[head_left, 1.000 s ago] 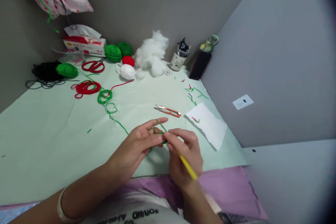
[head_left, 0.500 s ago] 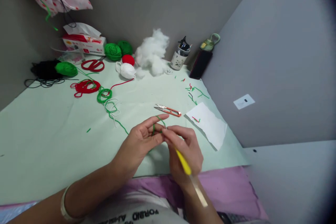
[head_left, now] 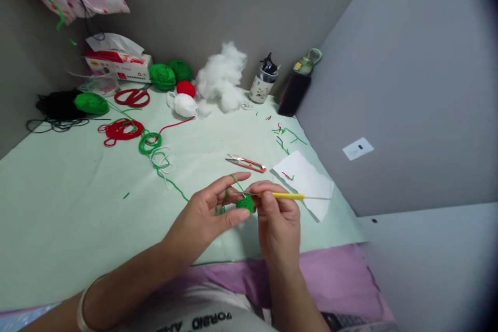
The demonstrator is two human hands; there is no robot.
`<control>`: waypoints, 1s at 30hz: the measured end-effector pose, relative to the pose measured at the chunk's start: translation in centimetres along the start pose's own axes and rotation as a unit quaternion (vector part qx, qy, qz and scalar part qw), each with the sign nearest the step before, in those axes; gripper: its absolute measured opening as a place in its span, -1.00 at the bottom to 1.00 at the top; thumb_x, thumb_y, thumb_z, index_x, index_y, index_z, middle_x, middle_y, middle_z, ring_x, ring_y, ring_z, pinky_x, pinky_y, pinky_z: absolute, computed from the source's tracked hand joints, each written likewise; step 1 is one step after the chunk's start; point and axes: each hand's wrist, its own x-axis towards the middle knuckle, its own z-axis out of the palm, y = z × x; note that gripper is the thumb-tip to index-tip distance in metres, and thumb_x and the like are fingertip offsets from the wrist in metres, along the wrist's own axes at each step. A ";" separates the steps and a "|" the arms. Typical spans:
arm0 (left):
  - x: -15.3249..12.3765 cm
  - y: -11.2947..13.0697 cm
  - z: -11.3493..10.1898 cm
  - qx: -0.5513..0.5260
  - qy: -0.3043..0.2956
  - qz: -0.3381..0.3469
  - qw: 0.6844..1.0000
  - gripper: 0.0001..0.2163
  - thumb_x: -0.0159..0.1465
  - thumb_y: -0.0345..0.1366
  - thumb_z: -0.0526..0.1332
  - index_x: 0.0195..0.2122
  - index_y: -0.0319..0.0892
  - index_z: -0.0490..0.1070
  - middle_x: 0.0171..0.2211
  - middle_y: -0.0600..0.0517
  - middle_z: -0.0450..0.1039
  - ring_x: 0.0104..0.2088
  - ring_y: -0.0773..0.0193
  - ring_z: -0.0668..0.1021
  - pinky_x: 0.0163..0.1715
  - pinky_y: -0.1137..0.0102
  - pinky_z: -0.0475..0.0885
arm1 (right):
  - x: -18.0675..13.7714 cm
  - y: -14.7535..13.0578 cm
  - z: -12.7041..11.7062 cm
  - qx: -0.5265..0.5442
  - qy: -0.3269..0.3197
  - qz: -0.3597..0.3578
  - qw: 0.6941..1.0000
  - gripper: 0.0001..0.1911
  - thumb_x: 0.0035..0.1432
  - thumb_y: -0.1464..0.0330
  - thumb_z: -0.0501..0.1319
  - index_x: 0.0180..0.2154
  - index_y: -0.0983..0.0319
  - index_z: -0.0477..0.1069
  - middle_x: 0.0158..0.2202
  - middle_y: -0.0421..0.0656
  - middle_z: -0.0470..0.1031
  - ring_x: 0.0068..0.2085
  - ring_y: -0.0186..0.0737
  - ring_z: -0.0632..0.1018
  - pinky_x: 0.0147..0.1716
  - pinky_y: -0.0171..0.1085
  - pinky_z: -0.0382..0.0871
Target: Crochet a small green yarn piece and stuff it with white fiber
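Note:
A small green crocheted piece (head_left: 245, 203) sits between my two hands above the front of the table. My left hand (head_left: 212, 205) pinches its near side with the thumb, and green yarn (head_left: 238, 183) runs up over the raised index finger. In my right hand (head_left: 278, 212) is a crochet hook (head_left: 286, 196) with a yellow handle, held nearly level between thumb and fingers. The hook's thin metal tip lies at the top edge of the piece. From the left hand the yarn trails back to a green coil on the table.
Orange-handled thread snips (head_left: 247, 163) lie just beyond my hands, beside torn white paper (head_left: 305, 181). Farther back are red scissors (head_left: 132, 97), green yarn balls (head_left: 162, 77), white stuffing (head_left: 221, 78), a pen cup (head_left: 263, 85) and a dark phone (head_left: 294, 94) against a bottle.
My right hand has turned the crochet hook from slanting down toward me to nearly level, pointing left. The green crocheted piece, hidden before, now shows. The whole view has shifted slightly.

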 end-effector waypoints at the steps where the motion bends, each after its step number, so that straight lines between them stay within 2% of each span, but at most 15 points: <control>1: -0.1 0.0 0.1 0.025 0.011 0.009 1.000 -0.49 0.19 -0.27 0.45 0.19 0.08 0.48 -0.24 0.09 0.47 -0.13 0.27 0.51 -0.04 0.39 0.36 | 0.0 -0.1 0.0 0.025 0.005 0.019 0.999 -0.86 0.27 0.25 0.33 -0.29 0.14 0.65 -0.33 -0.17 0.57 -0.41 -0.34 0.47 -0.40 -0.33 0.39; 6: -0.3 0.0 0.2 0.130 0.057 0.075 0.987 -0.49 0.14 -0.39 0.42 0.13 0.07 0.52 -0.34 0.14 0.34 -0.24 0.33 0.45 -0.09 0.42 0.36 | 0.3 -0.7 0.1 0.112 0.012 0.124 0.986 -0.78 0.17 0.18 0.41 -0.36 0.20 0.62 -0.39 -0.20 0.52 -0.48 -0.43 0.42 -0.47 -0.40 0.34; 12: -0.4 -0.1 -0.1 0.177 0.065 0.134 0.973 -0.58 0.19 -0.38 0.40 0.09 0.05 0.55 -0.26 0.11 0.38 -0.21 0.33 0.45 -0.07 0.43 0.36 | 0.2 -0.6 -0.1 0.129 -0.001 0.131 0.983 -0.79 0.21 0.18 0.39 -0.35 0.19 0.61 -0.41 -0.21 0.51 -0.49 -0.44 0.42 -0.46 -0.42 0.35; 20: -0.5 0.2 -0.6 0.020 0.027 0.023 0.999 -0.68 0.28 -0.24 0.39 0.07 0.11 0.58 -0.23 0.10 0.44 -0.18 0.35 0.46 -0.16 0.50 0.37 | 0.3 -0.8 -0.2 0.103 -0.023 0.057 0.993 -0.76 0.35 0.24 0.25 -0.31 0.20 0.60 -0.35 -0.19 0.56 -0.48 -0.43 0.50 -0.44 -0.40 0.41; 26: -0.5 0.3 -0.7 0.045 0.044 0.038 0.997 -0.70 0.27 -0.26 0.39 0.03 0.10 0.61 -0.29 0.09 0.41 -0.25 0.34 0.43 -0.24 0.47 0.33 | -0.2 -1.2 -0.5 0.026 -0.049 -0.021 0.998 -0.75 0.44 0.30 0.14 -0.24 0.19 0.57 -0.29 -0.17 0.59 -0.40 -0.35 0.58 -0.38 -0.33 0.49; 30: -0.5 0.3 -0.6 0.107 0.073 0.064 0.989 -0.70 0.26 -0.29 0.38 0.03 0.09 0.61 -0.34 0.11 0.39 -0.31 0.34 0.41 -0.27 0.44 0.32 | -0.9 -1.7 -0.6 -0.107 -0.056 -0.109 0.987 -0.76 0.45 0.40 0.09 -0.15 0.15 0.55 -0.24 -0.16 0.59 -0.34 -0.31 0.60 -0.31 -0.26 0.52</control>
